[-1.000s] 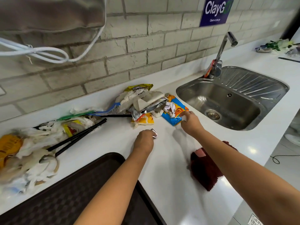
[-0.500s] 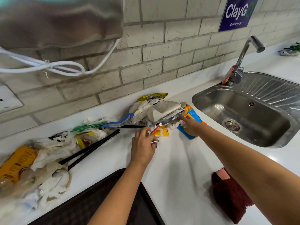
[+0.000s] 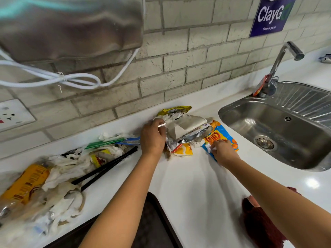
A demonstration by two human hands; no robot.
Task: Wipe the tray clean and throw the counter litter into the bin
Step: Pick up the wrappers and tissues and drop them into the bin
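A heap of litter (image 3: pixel 186 128) lies on the white counter by the wall: crumpled wrappers, a folded beige carton, a silver foil pack. My left hand (image 3: pixel 153 137) curls round the heap's left side, fingers in the crumpled paper. My right hand (image 3: pixel 221 151) pinches a small white scrap on top of an orange-and-blue snack packet (image 3: pixel 221 136). The dark brown tray (image 3: pixel 152 228) shows at the bottom edge, partly hidden by my left forearm. A dark red cloth (image 3: pixel 261 224) lies on the counter under my right forearm.
A second litter pile (image 3: pixel 52 178) with tissues, a yellow wrapper and black chopsticks (image 3: pixel 105 169) spreads at the left. A steel sink (image 3: pixel 279 133) with a tap (image 3: pixel 279 63) sits at the right. A brick wall backs the counter, with a socket (image 3: pixel 12 113) at left.
My left hand moved forward from the counter onto the left side of the litter heap. My right hand shifted slightly back along the orange-and-blue packet. The camera came closer.
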